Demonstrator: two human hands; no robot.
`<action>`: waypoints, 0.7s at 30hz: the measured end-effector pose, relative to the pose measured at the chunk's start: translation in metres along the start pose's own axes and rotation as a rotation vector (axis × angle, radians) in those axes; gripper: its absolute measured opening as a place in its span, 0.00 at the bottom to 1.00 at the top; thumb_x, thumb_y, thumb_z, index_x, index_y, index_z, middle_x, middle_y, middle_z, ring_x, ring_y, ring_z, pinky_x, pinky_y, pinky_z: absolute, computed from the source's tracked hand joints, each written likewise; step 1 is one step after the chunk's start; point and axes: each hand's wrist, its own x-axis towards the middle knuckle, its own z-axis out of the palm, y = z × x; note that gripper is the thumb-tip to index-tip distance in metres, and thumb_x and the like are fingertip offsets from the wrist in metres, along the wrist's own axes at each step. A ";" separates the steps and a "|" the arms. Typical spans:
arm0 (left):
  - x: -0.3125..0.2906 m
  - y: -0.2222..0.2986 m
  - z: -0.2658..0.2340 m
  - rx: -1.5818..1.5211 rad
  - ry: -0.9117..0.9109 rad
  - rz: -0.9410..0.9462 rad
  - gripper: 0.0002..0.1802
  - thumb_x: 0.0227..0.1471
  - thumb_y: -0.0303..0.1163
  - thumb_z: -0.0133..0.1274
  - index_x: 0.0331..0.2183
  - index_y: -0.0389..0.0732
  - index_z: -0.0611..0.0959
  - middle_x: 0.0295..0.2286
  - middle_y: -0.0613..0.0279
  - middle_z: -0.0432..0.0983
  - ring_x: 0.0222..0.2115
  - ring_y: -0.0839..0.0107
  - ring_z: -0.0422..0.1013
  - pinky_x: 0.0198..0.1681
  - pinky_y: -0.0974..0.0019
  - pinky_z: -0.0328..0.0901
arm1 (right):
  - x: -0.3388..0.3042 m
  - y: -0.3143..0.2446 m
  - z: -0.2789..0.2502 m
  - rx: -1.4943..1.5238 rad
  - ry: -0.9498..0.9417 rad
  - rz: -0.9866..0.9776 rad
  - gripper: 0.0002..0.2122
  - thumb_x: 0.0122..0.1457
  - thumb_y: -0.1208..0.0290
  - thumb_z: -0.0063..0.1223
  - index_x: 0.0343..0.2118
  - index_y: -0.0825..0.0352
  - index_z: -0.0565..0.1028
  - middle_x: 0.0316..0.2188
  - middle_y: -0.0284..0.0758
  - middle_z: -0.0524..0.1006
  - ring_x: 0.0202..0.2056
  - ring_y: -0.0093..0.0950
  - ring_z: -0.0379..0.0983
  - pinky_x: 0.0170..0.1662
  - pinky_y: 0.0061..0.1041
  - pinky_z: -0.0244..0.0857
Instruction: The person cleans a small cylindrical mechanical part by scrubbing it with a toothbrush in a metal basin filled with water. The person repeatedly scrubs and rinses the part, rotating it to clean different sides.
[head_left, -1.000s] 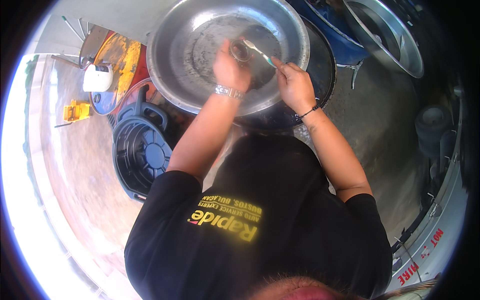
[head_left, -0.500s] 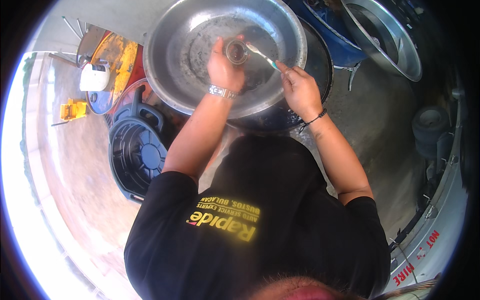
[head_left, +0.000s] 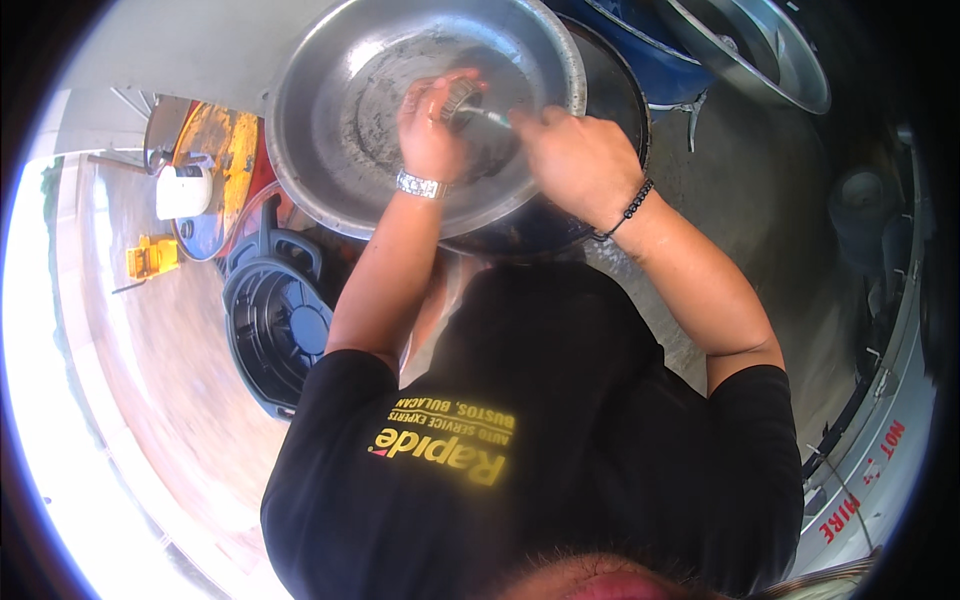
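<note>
My left hand [head_left: 430,135], with a metal watch on the wrist, holds a small round metal roller bearing [head_left: 461,100] over a wide metal basin [head_left: 318,120]. The bearing is tilted so its ribbed side shows. Closed round a toothbrush [head_left: 487,115], my right hand [head_left: 585,165] keeps the brush head against or inside the bearing; blur hides the exact contact. Only a short pale and teal stretch of the brush shows. Dark grime marks the basin's floor.
Beneath the basin stands a dark drum [head_left: 628,110]. A black drain pan [head_left: 262,335] lies at left, near a yellow-topped drum [head_left: 228,140] and a white container [head_left: 183,192]. At far right is a blue drum [head_left: 650,65] with another metal basin [head_left: 812,75].
The bearing has turned from facing up to tilted toward the brush. My right hand has moved left and closer, bringing the brush to the bearing. The whole view has shifted slightly.
</note>
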 end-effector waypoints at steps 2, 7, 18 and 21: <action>0.001 -0.002 -0.003 -0.095 0.002 -0.028 0.11 0.63 0.32 0.48 0.37 0.33 0.78 0.40 0.48 0.83 0.40 0.61 0.80 0.45 0.60 0.75 | -0.003 -0.009 -0.006 0.076 -0.066 0.044 0.16 0.61 0.71 0.47 0.50 0.63 0.77 0.33 0.45 0.80 0.34 0.46 0.81 0.36 0.45 0.76; 0.002 -0.007 -0.007 -0.149 0.003 -0.055 0.13 0.63 0.35 0.48 0.40 0.34 0.79 0.42 0.44 0.81 0.41 0.47 0.80 0.42 0.53 0.73 | -0.011 -0.014 0.001 0.457 0.016 0.192 0.16 0.63 0.70 0.48 0.51 0.62 0.80 0.33 0.46 0.81 0.38 0.50 0.79 0.40 0.46 0.74; 0.001 -0.011 -0.001 -0.023 0.266 -0.225 0.10 0.64 0.33 0.49 0.40 0.35 0.76 0.38 0.47 0.82 0.35 0.53 0.80 0.37 0.56 0.75 | -0.015 -0.001 0.039 0.019 0.119 0.027 0.18 0.61 0.71 0.49 0.54 0.58 0.78 0.34 0.38 0.78 0.31 0.39 0.81 0.35 0.39 0.76; 0.004 -0.016 -0.009 0.010 0.415 -0.427 0.10 0.64 0.35 0.50 0.40 0.38 0.76 0.35 0.51 0.81 0.31 0.58 0.79 0.33 0.58 0.74 | -0.010 0.006 0.040 -0.083 0.156 -0.038 0.18 0.59 0.71 0.50 0.53 0.58 0.79 0.34 0.36 0.78 0.32 0.35 0.82 0.35 0.37 0.76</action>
